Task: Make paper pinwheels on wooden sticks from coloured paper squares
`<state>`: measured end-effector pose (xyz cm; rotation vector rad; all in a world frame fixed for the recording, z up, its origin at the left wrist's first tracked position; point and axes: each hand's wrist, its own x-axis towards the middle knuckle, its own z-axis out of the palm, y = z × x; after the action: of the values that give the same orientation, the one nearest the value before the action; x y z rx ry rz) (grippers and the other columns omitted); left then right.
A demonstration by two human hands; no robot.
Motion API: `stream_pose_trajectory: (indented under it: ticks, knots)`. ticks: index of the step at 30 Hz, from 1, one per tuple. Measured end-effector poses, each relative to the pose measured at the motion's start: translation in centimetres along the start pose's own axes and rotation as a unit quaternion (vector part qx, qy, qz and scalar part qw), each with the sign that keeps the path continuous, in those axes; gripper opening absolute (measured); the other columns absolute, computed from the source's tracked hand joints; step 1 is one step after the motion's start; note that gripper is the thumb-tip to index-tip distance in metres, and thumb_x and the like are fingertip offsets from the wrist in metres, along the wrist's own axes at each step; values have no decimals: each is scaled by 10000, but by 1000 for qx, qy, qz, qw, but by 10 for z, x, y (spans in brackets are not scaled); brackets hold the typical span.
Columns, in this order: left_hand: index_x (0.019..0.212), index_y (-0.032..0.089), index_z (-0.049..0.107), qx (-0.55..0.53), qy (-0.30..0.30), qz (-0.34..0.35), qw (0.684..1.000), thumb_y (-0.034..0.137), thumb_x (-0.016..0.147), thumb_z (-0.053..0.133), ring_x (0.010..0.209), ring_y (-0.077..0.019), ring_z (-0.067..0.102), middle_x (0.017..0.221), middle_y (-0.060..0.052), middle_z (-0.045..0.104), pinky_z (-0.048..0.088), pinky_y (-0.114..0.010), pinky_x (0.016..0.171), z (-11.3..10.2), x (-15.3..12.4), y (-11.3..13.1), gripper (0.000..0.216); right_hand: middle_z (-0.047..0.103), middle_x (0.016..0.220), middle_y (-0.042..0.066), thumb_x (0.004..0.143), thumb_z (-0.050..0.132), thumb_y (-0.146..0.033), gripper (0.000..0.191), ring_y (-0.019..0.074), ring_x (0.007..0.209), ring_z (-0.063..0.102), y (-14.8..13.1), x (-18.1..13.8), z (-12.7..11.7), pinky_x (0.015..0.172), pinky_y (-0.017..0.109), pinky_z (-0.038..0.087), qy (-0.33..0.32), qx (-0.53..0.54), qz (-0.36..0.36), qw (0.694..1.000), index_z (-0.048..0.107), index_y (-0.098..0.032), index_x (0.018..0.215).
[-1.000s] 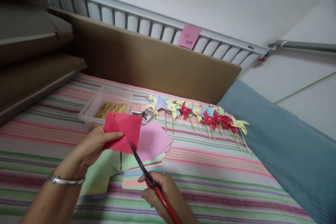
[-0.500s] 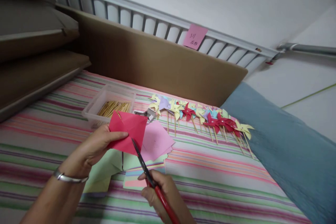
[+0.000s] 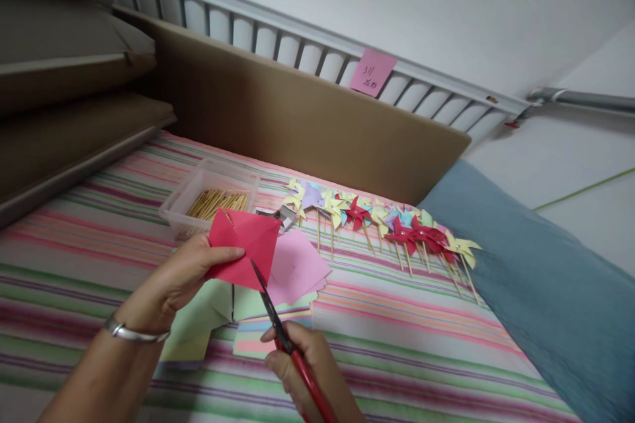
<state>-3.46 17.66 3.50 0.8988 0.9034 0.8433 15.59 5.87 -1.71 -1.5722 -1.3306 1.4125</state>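
Between thumb and fingers, my left hand (image 3: 198, 264) grips a square of red paper (image 3: 253, 238), with a slit running in from its upper left corner. My right hand (image 3: 307, 363) is closed round the red handles of a pair of scissors (image 3: 272, 309). Their dark blades meet the paper at its lower right corner, the tip pointing towards the middle. Under the red square lie pink paper squares (image 3: 297, 264) and green paper (image 3: 191, 324). Striped paper sheets (image 3: 275, 337) lie just left of my right hand.
Behind my left hand stands a clear plastic box (image 3: 173, 208) of thin wooden sticks (image 3: 218, 203). Finished paper pinwheels (image 3: 357, 213) lie in a row along a cardboard panel (image 3: 297, 115). Brown stacked packages (image 3: 74, 139) rise at the left; blue fabric (image 3: 520, 258) covers the right side.
The scissors have drawn back slightly from the middle of the red paper towards its corner. My left hand keeps its hold, and the whole view has shifted a little.
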Motion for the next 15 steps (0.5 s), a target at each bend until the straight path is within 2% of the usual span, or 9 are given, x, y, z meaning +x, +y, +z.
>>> stream_pose_trajectory:
  ticks: [5, 10, 12, 15]
  knots:
    - [847, 131, 708, -10, -2, -1, 1000, 200, 625, 749, 720, -183, 658, 830, -66, 745, 502, -262, 695, 1, 1, 0, 236, 340, 542, -73, 716, 661, -343, 234, 82, 494, 311, -3, -1, 0, 468, 215, 259, -1, -29, -13, 999, 669, -165, 867]
    - [796, 146, 711, -10, 31, 18, 999, 211, 619, 754, 661, -170, 653, 774, -47, 745, 497, -245, 646, -6, 0, 4, 194, 369, 528, -73, 722, 605, -206, 175, 83, 489, 337, -1, -2, -3, 472, 210, 279, 4, -85, -28, 996, 668, -167, 881]
    - [796, 155, 717, -9, 45, 21, 999, 228, 610, 760, 654, -177, 656, 774, -51, 747, 495, -246, 626, -11, -2, 7, 204, 396, 533, -73, 711, 604, -176, 187, 84, 471, 368, 4, 0, -7, 468, 210, 304, 44, -75, -30, 996, 651, -174, 892]
    - [763, 153, 725, 6, 32, 10, 999, 252, 604, 759, 645, -196, 656, 748, -70, 744, 497, -267, 622, -11, -5, 7, 190, 501, 591, -49, 776, 587, -255, 263, 127, 529, 513, 14, 6, -18, 532, 242, 416, 124, 27, -75, 989, 553, -193, 1030]
